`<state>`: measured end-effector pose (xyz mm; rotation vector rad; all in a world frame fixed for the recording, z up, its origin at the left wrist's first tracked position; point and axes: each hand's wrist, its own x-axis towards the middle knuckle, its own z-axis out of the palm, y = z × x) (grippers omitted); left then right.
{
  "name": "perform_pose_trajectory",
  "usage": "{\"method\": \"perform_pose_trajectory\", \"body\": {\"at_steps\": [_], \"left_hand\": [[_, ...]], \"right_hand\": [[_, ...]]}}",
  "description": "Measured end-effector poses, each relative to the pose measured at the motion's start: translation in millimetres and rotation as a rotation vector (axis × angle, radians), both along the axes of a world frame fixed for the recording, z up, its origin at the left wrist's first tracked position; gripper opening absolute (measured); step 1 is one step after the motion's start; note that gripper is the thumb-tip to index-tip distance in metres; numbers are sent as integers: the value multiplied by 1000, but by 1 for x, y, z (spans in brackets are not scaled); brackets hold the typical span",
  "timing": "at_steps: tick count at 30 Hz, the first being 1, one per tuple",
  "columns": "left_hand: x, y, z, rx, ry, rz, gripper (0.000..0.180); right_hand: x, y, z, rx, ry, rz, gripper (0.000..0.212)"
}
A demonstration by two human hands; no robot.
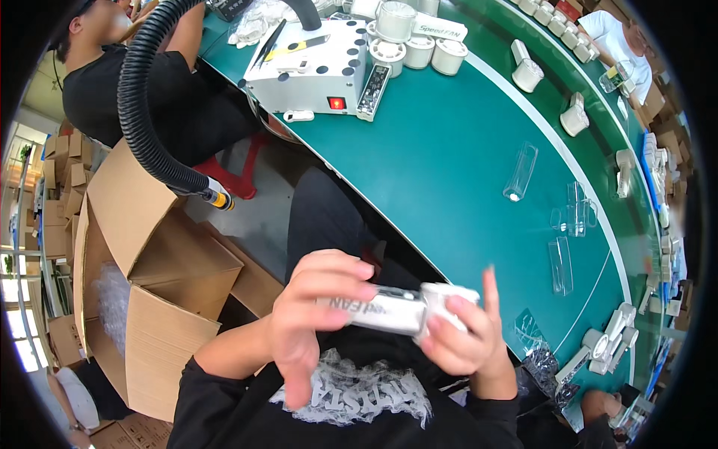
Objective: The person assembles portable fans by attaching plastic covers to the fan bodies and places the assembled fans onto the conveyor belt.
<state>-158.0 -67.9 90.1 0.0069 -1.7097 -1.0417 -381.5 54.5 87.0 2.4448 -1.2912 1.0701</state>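
Observation:
A white handheld fan (pixel 393 310) lies crosswise in front of my chest, its round head to the right and its printed handle to the left. My right hand (pixel 471 344) grips the round head, with the index finger sticking up. At the handle's left end, my left hand (pixel 310 299) has its fingers stretched over the handle and its thumb well apart below; it appears not to grip. Slight blur covers the fan's head and the fingers. Both hands are above my lap, at the near side of the green table (pixel 389 165).
A grey-white box machine (pixel 307 67) with a red switch stands at the table's far left, beside several white fans (pixel 449 56). Clear plastic tubes (pixel 521 172) lie on the right. A black hose (pixel 138 112) hangs left, above an open carton (pixel 172 352). Co-workers sit around.

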Motion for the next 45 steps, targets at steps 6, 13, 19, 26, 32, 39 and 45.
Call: {"method": "perform_pose_trajectory", "body": {"at_steps": [6, 13, 19, 26, 32, 39, 45], "left_hand": [[-6, 6, 10, 116, 21, -61, 80], [-11, -10, 29, 291, -1149, -417, 48], [-10, 18, 6, 270, -1143, -462, 45], [-11, 20, 3, 317, -1403, -932, 44], [-2, 48, -21, 584, -1418, -1077, 45], [-5, 59, -35, 643, -1483, -1178, 43], [-22, 52, -16, 407, -1264, -1014, 42]], "right_hand": [[-11, 2, -4, 300, -371, 103, 49], [1, 36, -35, 946, -1242, -2, 65], [29, 68, -61, 714, -1170, -102, 54], [24, 72, -43, 874, -924, 24, 64], [39, 98, -55, 1058, -1008, 64, 57], [52, 112, -67, 990, -1094, 49, 55], [22, 90, -30, 897, -943, 35, 55]]}}
